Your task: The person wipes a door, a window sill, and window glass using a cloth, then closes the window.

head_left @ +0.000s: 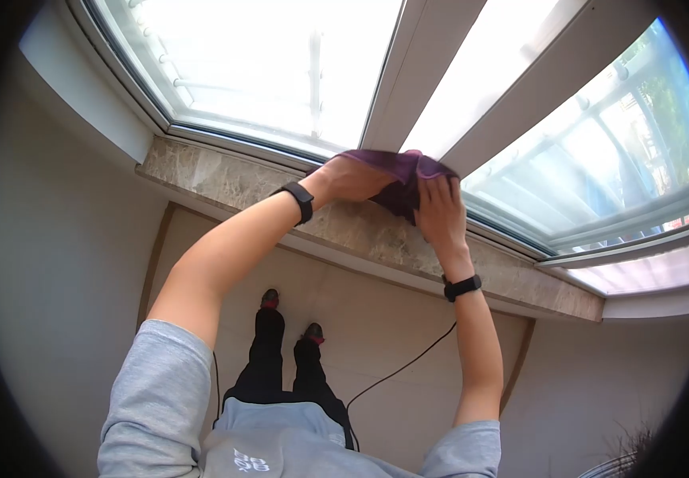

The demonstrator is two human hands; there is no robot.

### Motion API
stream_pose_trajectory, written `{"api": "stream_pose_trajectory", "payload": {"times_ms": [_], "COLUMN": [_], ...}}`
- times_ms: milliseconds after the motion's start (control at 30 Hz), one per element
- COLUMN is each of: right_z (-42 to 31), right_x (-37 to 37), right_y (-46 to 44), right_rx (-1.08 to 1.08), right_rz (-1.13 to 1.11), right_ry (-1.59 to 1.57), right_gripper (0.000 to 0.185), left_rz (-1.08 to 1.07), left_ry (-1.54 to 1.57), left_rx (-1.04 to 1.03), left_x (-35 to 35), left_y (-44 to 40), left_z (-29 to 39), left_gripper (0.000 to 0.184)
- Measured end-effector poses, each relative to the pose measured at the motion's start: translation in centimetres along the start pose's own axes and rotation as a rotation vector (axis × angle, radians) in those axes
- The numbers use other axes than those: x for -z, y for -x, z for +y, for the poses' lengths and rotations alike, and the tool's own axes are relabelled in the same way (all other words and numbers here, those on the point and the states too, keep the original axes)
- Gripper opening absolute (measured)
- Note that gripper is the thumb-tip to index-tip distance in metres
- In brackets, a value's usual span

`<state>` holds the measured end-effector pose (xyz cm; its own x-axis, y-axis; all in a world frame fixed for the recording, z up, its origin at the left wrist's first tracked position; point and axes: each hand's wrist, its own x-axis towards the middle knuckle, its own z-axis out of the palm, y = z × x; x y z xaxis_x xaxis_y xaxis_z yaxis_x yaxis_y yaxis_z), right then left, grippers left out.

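A dark purple cloth (pixel 399 191) is bunched between my two hands, over the marble window sill (pixel 225 177) and against the foot of the window frame. My left hand (pixel 352 178) grips its left side, with the fingertips hidden in the folds. On the right side of the cloth, my right hand (pixel 442 209) presses with its fingers bent over the fabric. Both wrists wear black bands.
Window panes (pixel 265 72) rise behind the sill, split by thick white frame posts (pixel 416 72). A black cable (pixel 400 368) hangs near my legs. My shoes (pixel 270 298) stand on the floor below. A spiky plant (pixel 635 442) shows at lower right.
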<state>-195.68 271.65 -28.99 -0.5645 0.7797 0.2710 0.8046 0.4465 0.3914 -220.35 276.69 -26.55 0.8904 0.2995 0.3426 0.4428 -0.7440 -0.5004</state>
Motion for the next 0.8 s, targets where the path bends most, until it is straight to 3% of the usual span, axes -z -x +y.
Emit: {"api": "stream_pose_trajectory", "payload": {"times_ms": [67, 133, 167, 300, 533, 633, 800], "right_z": [-2.6, -4.8, -5.7, -7.7, -9.9, -12.0, -18.8], "right_x": [-1.0, -2.0, -2.8, -1.8, 0.8, -0.8, 1.6], "right_y": [2.3, 4.5, 5.5, 7.4, 7.8, 7.1, 2.5], "right_rx": [0.087, 0.059, -0.012, -0.126, -0.207, -0.224, -0.113], "right_rz": [-0.102, -0.125, -0.094, -0.090, -0.172, -0.184, -0.104], "right_ry": [-0.090, -0.266, -0.400, -0.582, -0.702, -0.772, -0.657], "right_gripper": [0.076, 0.076, 0.078, 0.081, 0.074, 0.071, 0.070], "left_rz": [-0.098, -0.141, -0.031, -0.139, -0.100, -0.104, -0.105], "left_ry": [0.421, 0.671, 0.606, 0.702, 0.802, 0.857, 0.593], "left_rx": [0.046, 0.269, 0.326, 0.514, 0.548, 0.742, 1.074], "left_x": [-3.7, -2.9, -3.2, -0.1, 2.6, 3.6, 3.4], "left_y": [3.4, 5.0, 5.5, 6.3, 9.5, 11.5, 17.5], "left_z": [3.7, 7.3, 8.8, 12.7, 13.5, 12.6, 12.2], "left_gripper": [0.041, 0.047, 0.051, 0.060, 0.064, 0.065, 0.060]}}
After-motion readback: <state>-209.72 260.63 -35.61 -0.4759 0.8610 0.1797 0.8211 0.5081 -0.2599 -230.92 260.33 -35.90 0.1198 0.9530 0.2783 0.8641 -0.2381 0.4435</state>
